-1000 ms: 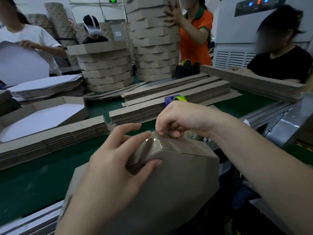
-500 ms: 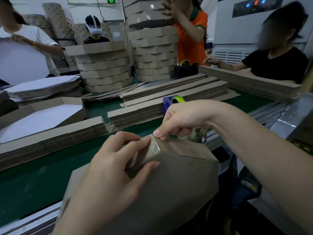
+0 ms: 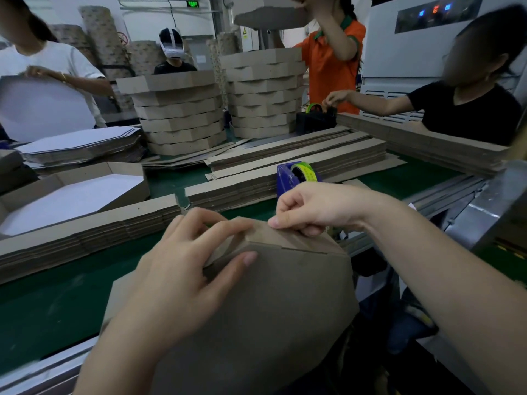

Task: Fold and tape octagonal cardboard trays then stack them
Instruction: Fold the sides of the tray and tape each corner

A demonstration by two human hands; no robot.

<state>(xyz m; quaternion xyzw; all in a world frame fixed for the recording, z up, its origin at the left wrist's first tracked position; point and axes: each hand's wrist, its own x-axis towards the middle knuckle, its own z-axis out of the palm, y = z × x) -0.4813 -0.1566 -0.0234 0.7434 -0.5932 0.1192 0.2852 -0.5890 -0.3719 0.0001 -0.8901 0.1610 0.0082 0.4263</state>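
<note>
I held the cardboard tray (image 3: 271, 309) tipped up in front of me, its brown underside facing me and its lower part hanging off the near edge of the green bench (image 3: 57, 295). My left hand (image 3: 176, 275) gripped the upper left corner, thumb flat on the base panel and fingers curled over the folded side wall. My right hand (image 3: 313, 208) was just beside it along the same top edge, fingers curled and pinching the wall at the corner fold, so both hands were clamped on the tray and close together without touching. Whether a strip of tape lay under my fingertips I could not tell. Right behind my right hand stood a purple tape dispenser (image 3: 285, 178) carrying a yellow-green roll (image 3: 306, 172). Flat cardboard strips (image 3: 299, 155) lay in long piles across the middle of the bench, and another pile of strips (image 3: 85, 232) ran along the left. Further left sat an open tray with a white inside (image 3: 71, 192), and behind it a heap of flat white sheets (image 3: 79, 143). At the far side stood two stacks of finished trays (image 3: 179, 115), the right-hand one (image 3: 262, 95) next to a person in an orange shirt (image 3: 333, 58) who held a tray overhead. A person in black (image 3: 467, 109) reached to a black dispenser (image 3: 315, 118).
</note>
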